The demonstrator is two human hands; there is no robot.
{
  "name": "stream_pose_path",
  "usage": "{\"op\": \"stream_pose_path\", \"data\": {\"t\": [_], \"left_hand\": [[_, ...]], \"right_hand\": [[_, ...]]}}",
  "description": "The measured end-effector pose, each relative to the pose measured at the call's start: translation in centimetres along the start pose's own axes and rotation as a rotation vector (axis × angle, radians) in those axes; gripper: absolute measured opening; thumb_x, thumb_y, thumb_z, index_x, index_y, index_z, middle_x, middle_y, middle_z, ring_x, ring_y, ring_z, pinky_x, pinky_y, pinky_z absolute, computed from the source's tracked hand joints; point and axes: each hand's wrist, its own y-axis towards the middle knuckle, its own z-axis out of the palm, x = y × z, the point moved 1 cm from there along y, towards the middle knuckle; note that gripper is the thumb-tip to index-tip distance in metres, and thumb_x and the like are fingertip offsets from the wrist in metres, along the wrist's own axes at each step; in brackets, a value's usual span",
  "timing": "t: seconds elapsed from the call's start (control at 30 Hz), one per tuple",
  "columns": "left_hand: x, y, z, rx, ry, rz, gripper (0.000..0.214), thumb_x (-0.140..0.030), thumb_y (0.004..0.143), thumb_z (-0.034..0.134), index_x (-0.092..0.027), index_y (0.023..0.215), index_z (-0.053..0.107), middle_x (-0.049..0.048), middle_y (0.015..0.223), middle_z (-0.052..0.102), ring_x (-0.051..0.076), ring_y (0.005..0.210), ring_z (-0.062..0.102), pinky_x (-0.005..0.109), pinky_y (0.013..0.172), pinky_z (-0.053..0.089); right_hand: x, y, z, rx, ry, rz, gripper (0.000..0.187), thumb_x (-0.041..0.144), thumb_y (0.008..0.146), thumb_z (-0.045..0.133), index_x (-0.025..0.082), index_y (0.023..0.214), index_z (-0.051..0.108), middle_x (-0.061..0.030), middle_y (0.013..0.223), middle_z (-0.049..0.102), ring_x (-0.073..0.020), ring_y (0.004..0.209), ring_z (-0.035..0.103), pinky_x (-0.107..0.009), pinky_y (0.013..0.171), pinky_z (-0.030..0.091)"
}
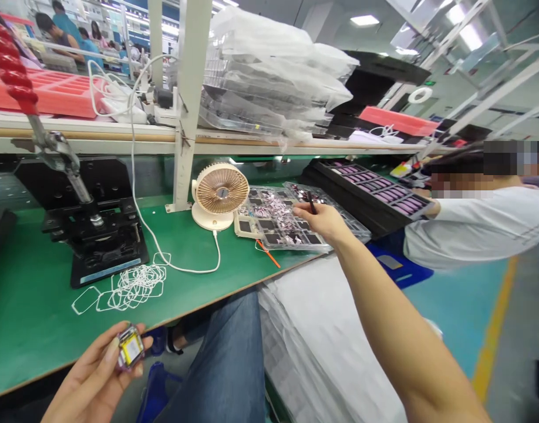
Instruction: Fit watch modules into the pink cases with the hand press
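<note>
Small case [132, 348], with yellow and white square inside, held in the left hand [97, 370], well to the left of the fan [221, 191] and nearer to the body. Grip of the left hand closed around the case, with thumb on one side and fingers on the other. Right hand [326, 223] to the right of the fan, stretched over a clear tray [309, 247] with many small pieces [280, 212]. Grip of this hand closed on a thin dark tool [312, 202]; cannot tell about any piece at its tip. On the green tabletop [238, 261], left of the fan, a black press [104, 229] and, nearer to the body, a heap of white loops [140, 288]. Step in hand, by judgement: picking among the small pieces, with the case held ready. For next move, probably needed: steady hold of the case and fine, light pinch of only one piece.
</note>
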Motion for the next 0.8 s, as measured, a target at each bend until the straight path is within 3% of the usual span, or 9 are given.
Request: {"op": "stream_pose_path", "data": {"t": [0.07, 0.17, 0.27, 0.33, 0.4, 0.43, 0.6, 0.8], "left_hand": [[-0.2, -0.1, 1.2, 0.030, -0.025, 0.030, 0.049, -0.040, 0.070, 0.101, -0.021, 0.112, 0.084, 0.0152, 0.137, 0.077, 0.042, 0.123, 0.075, 0.034, 0.081, 0.070], [-0.2, 0.1, 2.6, 0.102, -0.092, 0.084, 0.038, -0.036, 0.080, 0.096, -0.018, 0.111, 0.083, 0.0171, 0.133, 0.078, 0.039, 0.120, 0.077, 0.034, 0.083, 0.068], [-0.2, 0.8, 3.2, 0.156, -0.158, 0.148, 0.033, -0.039, 0.087, 0.091, -0.016, 0.109, 0.083, 0.0167, 0.119, 0.080, 0.036, 0.113, 0.078, 0.037, 0.082, 0.067], [-0.2, 1.3, 3.0, 0.144, -0.167, 0.203, 0.031, -0.041, 0.089, 0.089, -0.017, 0.106, 0.083, 0.0142, 0.116, 0.079, 0.034, 0.110, 0.078, 0.038, 0.082, 0.067], [-0.3, 1.4, 2.5, 0.104, -0.155, 0.272, 0.028, -0.041, 0.090, 0.088, -0.018, 0.104, 0.083, 0.0119, 0.116, 0.078, 0.030, 0.108, 0.077, 0.038, 0.085, 0.066], [-0.3, 1.4, 2.2, 0.085, -0.146, 0.303, 0.027, -0.041, 0.090, 0.089, -0.019, 0.104, 0.083, 0.0112, 0.115, 0.078, 0.028, 0.106, 0.077, 0.037, 0.086, 0.066], [-0.3, 0.9, 0.9, 0.010, -0.118, 0.430, 0.020, -0.036, 0.087, 0.091, -0.022, 0.099, 0.086, 0.0086, 0.117, 0.074, 0.023, 0.106, 0.074, 0.031, 0.091, 0.062], [0.1, 1.1, -0.3, 0.007, -0.092, 0.560, 0.008, -0.026, 0.087, 0.090, -0.024, 0.094, 0.087, 0.0083, 0.126, 0.067, 0.027, 0.120, 0.070, 0.037, 0.100, 0.062]], "right_hand": [[1.5, -2.6, 1.2, 0.013, 0.099, -0.033, 0.069, 0.072, 0.085, 0.075, 0.010, 0.114, 0.079, 0.0020, 0.057, 0.055, -0.0114, 0.048, 0.040, -0.027, 0.047, 0.032], [4.8, -8.8, 5.7, 0.101, 0.238, -0.114, 0.064, 0.074, 0.086, 0.074, 0.015, 0.111, 0.081, -0.0009, 0.061, 0.062, -0.0137, 0.049, 0.049, -0.027, 0.046, 0.038], [9.1, -17.0, 11.3, 0.186, 0.367, -0.298, 0.038, 0.058, 0.088, 0.084, 0.021, 0.098, 0.085, -0.0051, 0.078, 0.078, -0.0169, 0.059, 0.066, -0.026, 0.051, 0.052], [12.1, -22.2, 14.5, 0.282, 0.482, -0.467, 0.018, 0.043, 0.094, 0.083, 0.025, 0.097, 0.085, -0.0023, 0.084, 0.081, -0.0146, 0.058, 0.069, -0.023, 0.052, 0.055], [14.6, -26.1, 17.0, 0.363, 0.604, -0.626, 0.004, 0.029, 0.098, 0.080, 0.027, 0.098, 0.083, -0.0002, 0.090, 0.082, -0.0131, 0.063, 0.072, -0.020, 0.056, 0.058], [15.6, -27.5, 18.1, 0.390, 0.660, -0.692, 0.005, 0.023, 0.098, 0.079, 0.027, 0.100, 0.081, -0.0001, 0.092, 0.081, -0.0132, 0.067, 0.074, -0.020, 0.059, 0.059], [17.7, -29.5, 21.3, 0.423, 0.721, -0.855, 0.020, 0.007, 0.099, 0.073, 0.024, 0.110, 0.074, -0.0026, 0.102, 0.079, -0.0138, 0.087, 0.077, -0.021, 0.076, 0.063], [17.8, -29.5, 22.0, 0.395, 0.624, -0.903, 0.020, 0.006, 0.100, 0.072, 0.023, 0.111, 0.072, -0.0031, 0.103, 0.079, -0.0131, 0.090, 0.078, -0.021, 0.080, 0.063]]}}
